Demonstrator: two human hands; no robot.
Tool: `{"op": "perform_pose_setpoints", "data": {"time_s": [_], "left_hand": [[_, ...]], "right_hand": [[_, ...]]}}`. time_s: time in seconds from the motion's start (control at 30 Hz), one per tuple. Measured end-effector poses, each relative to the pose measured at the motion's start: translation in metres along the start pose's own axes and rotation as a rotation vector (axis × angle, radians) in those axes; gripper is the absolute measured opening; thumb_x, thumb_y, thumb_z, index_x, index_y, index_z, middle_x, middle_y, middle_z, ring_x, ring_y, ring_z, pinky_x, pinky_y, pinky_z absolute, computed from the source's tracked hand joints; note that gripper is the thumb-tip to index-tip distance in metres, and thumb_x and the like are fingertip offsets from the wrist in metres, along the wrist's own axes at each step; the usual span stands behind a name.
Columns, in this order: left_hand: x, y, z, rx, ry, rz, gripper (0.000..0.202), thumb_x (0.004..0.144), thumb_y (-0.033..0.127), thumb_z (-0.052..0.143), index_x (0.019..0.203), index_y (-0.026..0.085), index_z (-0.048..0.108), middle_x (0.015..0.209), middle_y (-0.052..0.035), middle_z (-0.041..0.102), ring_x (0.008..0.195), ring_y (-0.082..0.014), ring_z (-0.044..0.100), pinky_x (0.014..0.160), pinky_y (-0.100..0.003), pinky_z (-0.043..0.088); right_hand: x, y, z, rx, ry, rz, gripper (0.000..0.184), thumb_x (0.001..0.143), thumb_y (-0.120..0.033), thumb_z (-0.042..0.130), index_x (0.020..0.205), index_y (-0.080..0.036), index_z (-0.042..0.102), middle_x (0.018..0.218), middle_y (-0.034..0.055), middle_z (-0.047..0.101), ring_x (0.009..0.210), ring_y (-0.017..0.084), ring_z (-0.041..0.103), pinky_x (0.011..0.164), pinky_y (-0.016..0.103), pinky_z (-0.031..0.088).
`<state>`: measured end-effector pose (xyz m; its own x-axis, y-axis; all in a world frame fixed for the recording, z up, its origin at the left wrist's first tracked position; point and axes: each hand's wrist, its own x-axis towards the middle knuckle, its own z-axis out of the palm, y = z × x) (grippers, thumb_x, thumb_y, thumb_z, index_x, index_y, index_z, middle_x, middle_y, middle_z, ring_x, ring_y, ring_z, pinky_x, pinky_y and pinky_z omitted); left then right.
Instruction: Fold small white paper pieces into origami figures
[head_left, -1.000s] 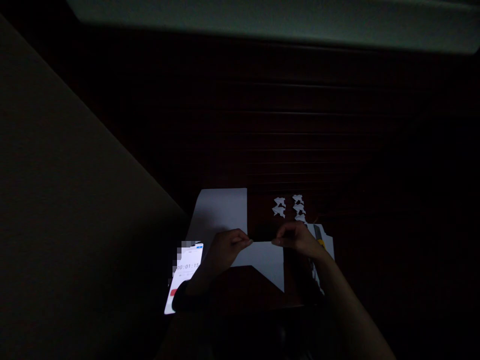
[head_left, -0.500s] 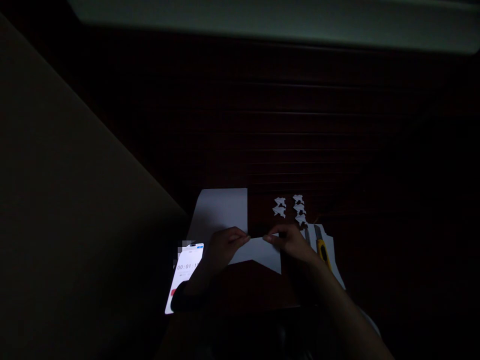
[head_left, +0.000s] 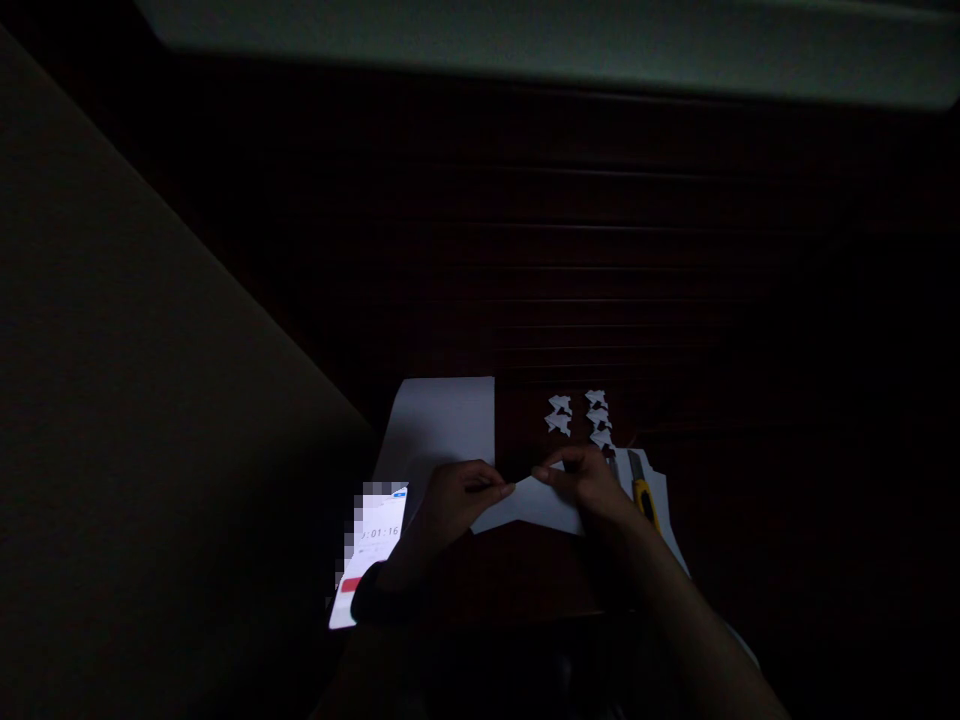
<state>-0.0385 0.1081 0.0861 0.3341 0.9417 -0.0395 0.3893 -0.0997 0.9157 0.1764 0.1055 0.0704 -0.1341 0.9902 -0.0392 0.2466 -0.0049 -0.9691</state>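
My left hand [head_left: 461, 497] pinches the white paper [head_left: 536, 508] by its far edge, fingertips together; right hand [head_left: 592, 487], same pinch, just beside. Paper's between lit phone [head_left: 379, 545] and yellow cutter [head_left: 645, 503].

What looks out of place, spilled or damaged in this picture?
Nothing looks spilled or plainly damaged. Only the lighting seems odd: the left hand and right hand hold a white sheet in near darkness, while the phone at left glows brightly. Fine creases cannot be judged.
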Motion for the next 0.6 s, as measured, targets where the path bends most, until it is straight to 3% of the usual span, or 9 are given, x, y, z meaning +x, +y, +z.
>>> {"op": "perform_pose_setpoints", "data": {"time_s": [0.2,0.4,0.6], "left_hand": [[-0.002,-0.001,-0.009,-0.019,0.018,-0.018,0.019,0.073,0.038,0.061,0.072,0.019,0.064,0.073,-0.0026,0.068,0.071,-0.0172,0.064,0.064,-0.026,0.049],[-0.004,0.002,-0.020,-0.019,0.004,-0.042,0.016,0.072,0.035,0.063,0.069,0.019,0.064,0.068,-0.0014,0.067,0.068,-0.0162,0.064,0.062,-0.025,0.048],[-0.003,0.003,-0.034,0.055,0.141,-0.072,0.016,0.073,0.033,0.062,0.067,0.019,0.065,0.069,-0.0021,0.068,0.068,-0.0178,0.064,0.064,-0.027,0.049]], "right_hand": [[-0.001,0.001,-0.012,0.128,0.150,0.086,0.024,0.063,-0.040,0.072,0.070,-0.017,0.069,0.063,0.0017,0.062,0.056,0.014,0.052,0.051,0.025,0.038],[0.001,0.002,-0.024,0.194,0.186,0.075,0.021,0.059,-0.036,0.075,0.065,-0.017,0.068,0.057,-0.0008,0.058,0.053,0.013,0.049,0.051,0.025,0.036],[0.002,0.006,-0.030,0.219,0.274,0.044,0.020,0.059,-0.034,0.076,0.066,-0.017,0.067,0.063,0.0013,0.060,0.061,0.016,0.053,0.059,0.028,0.040]]}}
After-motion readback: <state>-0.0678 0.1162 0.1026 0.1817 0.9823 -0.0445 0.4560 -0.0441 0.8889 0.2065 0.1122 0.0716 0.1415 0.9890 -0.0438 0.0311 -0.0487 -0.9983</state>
